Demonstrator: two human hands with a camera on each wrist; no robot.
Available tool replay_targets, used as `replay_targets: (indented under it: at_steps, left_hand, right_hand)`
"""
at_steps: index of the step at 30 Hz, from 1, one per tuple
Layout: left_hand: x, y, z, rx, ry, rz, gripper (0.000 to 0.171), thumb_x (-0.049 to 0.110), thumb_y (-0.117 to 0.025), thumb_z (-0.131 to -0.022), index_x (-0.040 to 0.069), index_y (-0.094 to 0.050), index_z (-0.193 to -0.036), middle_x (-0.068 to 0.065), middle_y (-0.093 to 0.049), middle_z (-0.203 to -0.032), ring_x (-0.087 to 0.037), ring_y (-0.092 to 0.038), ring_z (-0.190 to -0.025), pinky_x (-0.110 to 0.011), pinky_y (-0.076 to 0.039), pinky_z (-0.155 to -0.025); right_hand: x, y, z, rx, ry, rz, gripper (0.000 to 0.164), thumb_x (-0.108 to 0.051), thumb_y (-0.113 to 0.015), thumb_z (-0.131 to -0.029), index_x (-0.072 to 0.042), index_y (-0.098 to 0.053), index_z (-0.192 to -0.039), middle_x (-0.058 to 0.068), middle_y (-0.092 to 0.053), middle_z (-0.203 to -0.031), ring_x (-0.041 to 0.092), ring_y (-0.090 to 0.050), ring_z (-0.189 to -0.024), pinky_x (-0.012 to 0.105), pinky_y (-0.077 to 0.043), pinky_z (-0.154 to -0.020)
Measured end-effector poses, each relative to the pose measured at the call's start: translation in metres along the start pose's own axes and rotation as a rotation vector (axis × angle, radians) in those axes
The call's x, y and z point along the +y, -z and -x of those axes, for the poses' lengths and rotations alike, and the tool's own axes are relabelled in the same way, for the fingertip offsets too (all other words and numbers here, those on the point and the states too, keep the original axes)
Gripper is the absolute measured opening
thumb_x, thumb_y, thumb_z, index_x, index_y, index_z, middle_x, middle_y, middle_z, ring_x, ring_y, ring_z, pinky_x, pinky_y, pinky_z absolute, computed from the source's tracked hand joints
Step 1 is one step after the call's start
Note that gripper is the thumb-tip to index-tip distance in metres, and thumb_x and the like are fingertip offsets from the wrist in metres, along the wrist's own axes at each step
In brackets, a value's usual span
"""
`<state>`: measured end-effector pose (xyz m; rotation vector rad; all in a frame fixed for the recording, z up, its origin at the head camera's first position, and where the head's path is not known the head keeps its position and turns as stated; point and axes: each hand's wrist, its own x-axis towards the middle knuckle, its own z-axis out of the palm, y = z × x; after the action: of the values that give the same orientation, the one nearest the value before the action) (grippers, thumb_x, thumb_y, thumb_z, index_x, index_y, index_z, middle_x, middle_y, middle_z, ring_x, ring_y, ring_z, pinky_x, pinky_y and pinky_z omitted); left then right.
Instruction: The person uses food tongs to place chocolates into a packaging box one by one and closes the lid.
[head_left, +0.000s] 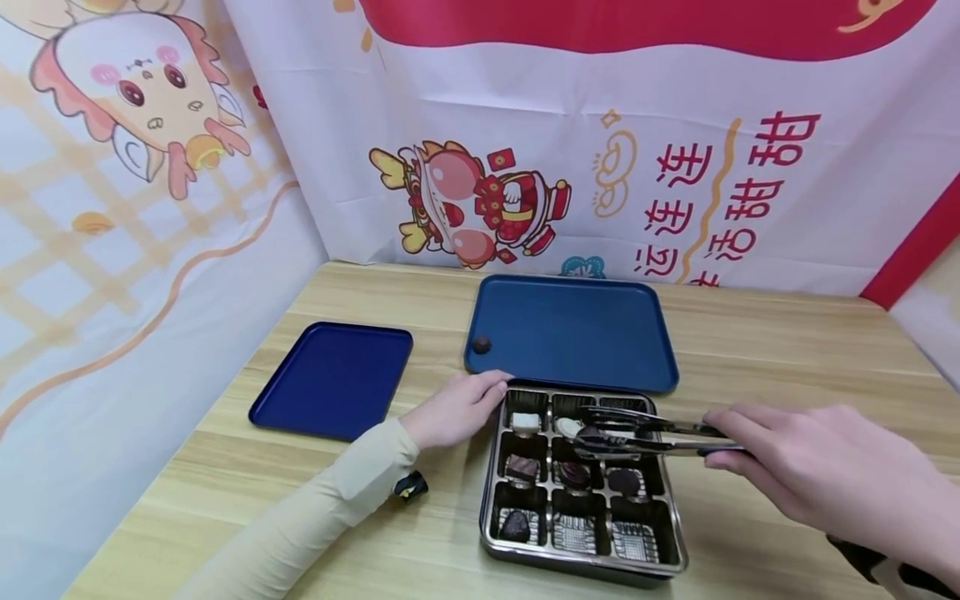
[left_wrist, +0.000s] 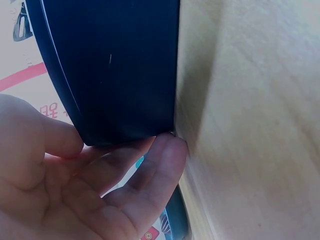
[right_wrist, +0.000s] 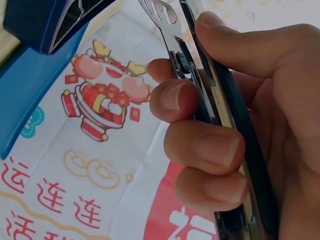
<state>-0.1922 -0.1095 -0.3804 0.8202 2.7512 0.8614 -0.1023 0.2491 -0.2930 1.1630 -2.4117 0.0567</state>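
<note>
A chocolate box (head_left: 491, 500) with a divided tray stands on the table. Its compartments hold dark pieces, a white piece (head_left: 526, 421) and a swirled dark chocolate (head_left: 573, 474); two front compartments show only bare ridged bottoms. My left hand (head_left: 459, 408) grips the box's far left corner, thumb and fingertips around it in the left wrist view. In my right hand (head_left: 817, 454) I hold metal tongs (right_wrist: 215, 95), fingers wrapped around both arms. The tong tips reach over the back compartments from the right. Something dark shows between them, but I cannot tell whether they pinch it.
Behind the box lies a blue tray (head_left: 570, 325) with one round dark chocolate (head_left: 482, 343) near its front left corner. A smaller dark blue tray (head_left: 333, 375) lies to the left. Printed cloth (head_left: 465, 92) hangs along the table's back and left side.
</note>
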Motion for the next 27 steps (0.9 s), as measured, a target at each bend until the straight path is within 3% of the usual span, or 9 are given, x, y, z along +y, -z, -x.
replay_targets:
  at_steps: [4, 7, 9, 12, 15, 22, 27]
  left_hand:
    - [0.0, 0.0, 0.0, 0.007, -0.013, -0.002, 0.04, 0.024, -0.033, -0.106, 0.004, -0.049, -0.138, -0.005, -0.055, -0.079, -0.015, -0.057, -0.082, -0.028, -0.039, -0.092]
    - [0.001, 0.0, -0.001, 0.014, -0.017, -0.008, 0.04, 0.024, -0.034, -0.106, 0.005, -0.049, -0.137, -0.005, -0.062, -0.105, -0.013, -0.054, -0.1, -0.029, -0.036, -0.097]
    - [0.0, -0.001, -0.001, 0.013, -0.011, -0.01, 0.04, 0.024, -0.034, -0.106, 0.005, -0.049, -0.137, -0.004, -0.06, -0.111, -0.012, -0.055, -0.098, -0.029, -0.036, -0.097]
    - [0.0, -0.001, -0.002, 0.004, 0.003, 0.004, 0.04, 0.025, -0.034, -0.106, 0.005, -0.048, -0.138, -0.004, -0.06, -0.085, -0.013, -0.056, -0.072, -0.028, -0.039, -0.091]
    - [0.0, 0.0, -0.001, -0.004, 0.014, 0.019, 0.041, 0.025, -0.034, -0.106, 0.005, -0.047, -0.139, -0.002, -0.045, -0.063, -0.013, -0.044, -0.051, -0.028, -0.04, -0.086]
    - [-0.002, 0.0, 0.0, -0.003, 0.01, 0.017, 0.041, 0.025, -0.034, -0.106, 0.005, -0.048, -0.138, 0.003, -0.04, -0.058, -0.011, -0.04, -0.046, -0.028, -0.04, -0.083]
    - [-0.003, 0.0, 0.0, -0.002, -0.005, 0.022, 0.04, 0.025, -0.034, -0.106, 0.005, -0.048, -0.138, 0.005, -0.038, -0.055, -0.009, -0.036, -0.042, -0.027, -0.041, -0.081]
  right_hand:
    - [-0.008, 0.001, 0.001, -0.05, -0.025, -0.004, 0.029, -0.051, -0.058, -0.09, -0.023, -0.062, -0.095, -0.02, -0.051, -0.081, -0.009, -0.04, -0.054, 0.018, -0.04, -0.045]
    - [-0.014, 0.002, 0.002, -0.073, -0.029, -0.021, 0.028, -0.052, -0.058, -0.09, -0.024, -0.06, -0.094, -0.024, -0.046, -0.079, -0.01, -0.036, -0.054, 0.016, -0.038, -0.045]
    - [-0.016, 0.003, 0.003, -0.076, -0.018, -0.034, 0.027, -0.052, -0.057, -0.091, -0.026, -0.058, -0.091, -0.025, -0.04, -0.077, -0.01, -0.032, -0.053, 0.015, -0.034, -0.044]
    - [-0.019, 0.004, 0.003, -0.085, -0.005, -0.044, 0.025, -0.052, -0.057, -0.091, -0.027, -0.053, -0.088, -0.024, -0.031, -0.074, -0.008, -0.025, -0.051, 0.014, -0.028, -0.042]
    - [-0.021, 0.005, 0.003, -0.102, 0.003, -0.05, 0.024, -0.05, -0.058, -0.091, -0.027, -0.052, -0.088, -0.023, -0.028, -0.073, -0.007, -0.022, -0.05, 0.015, -0.024, -0.042]
    - [-0.028, 0.002, 0.003, -0.075, 0.058, -0.064, 0.023, -0.048, -0.057, -0.092, -0.025, -0.056, -0.089, -0.023, -0.036, -0.074, -0.008, -0.029, -0.05, 0.016, -0.029, -0.041]
    - [-0.035, -0.003, 0.004, -0.058, 0.103, -0.049, 0.026, -0.048, -0.051, -0.096, -0.024, -0.054, -0.086, -0.021, -0.033, -0.071, -0.006, -0.028, -0.049, 0.018, -0.025, -0.039]
